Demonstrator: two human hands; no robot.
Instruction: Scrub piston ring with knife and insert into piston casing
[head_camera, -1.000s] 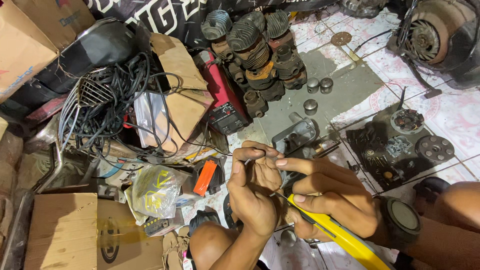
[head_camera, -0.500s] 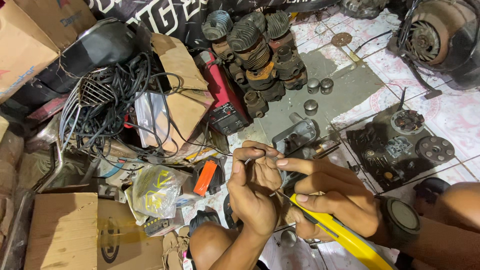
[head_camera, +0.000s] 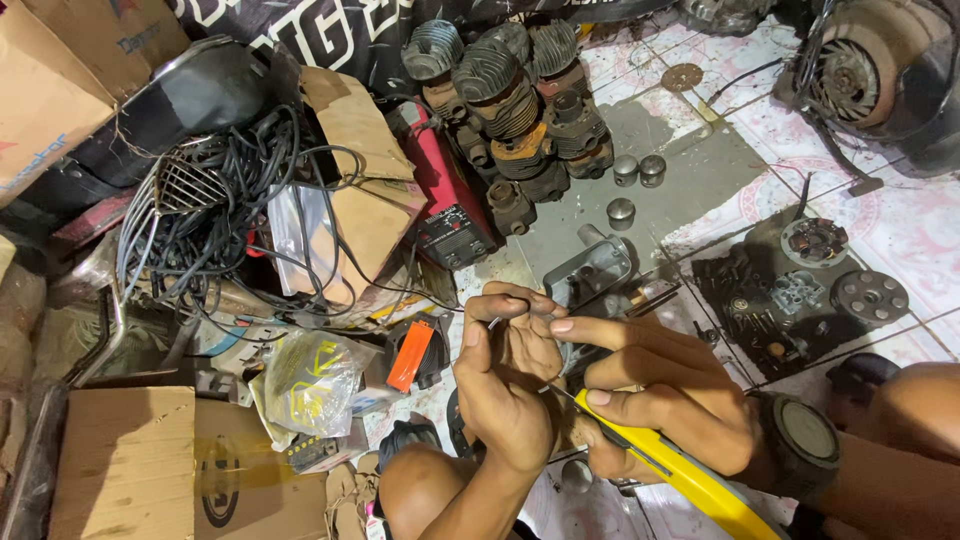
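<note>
- My left hand curls shut, fingers pinching a thin wire near the middle of the scene.
- My right hand grips a yellow-handled tool, fingers pressed together, its tip touching my left hand.
- Far off sit grey engine cylinders.
- Left lies a tangle of black cables.

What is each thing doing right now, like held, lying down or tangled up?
Left hand: closed, pinching a thin wire.
Right hand: gripping the yellow-handled tool.
Black cables: tangled in a heap.
Engine cylinders: piled together on the floor.
Cardboard box: closed, lying flat.
</note>
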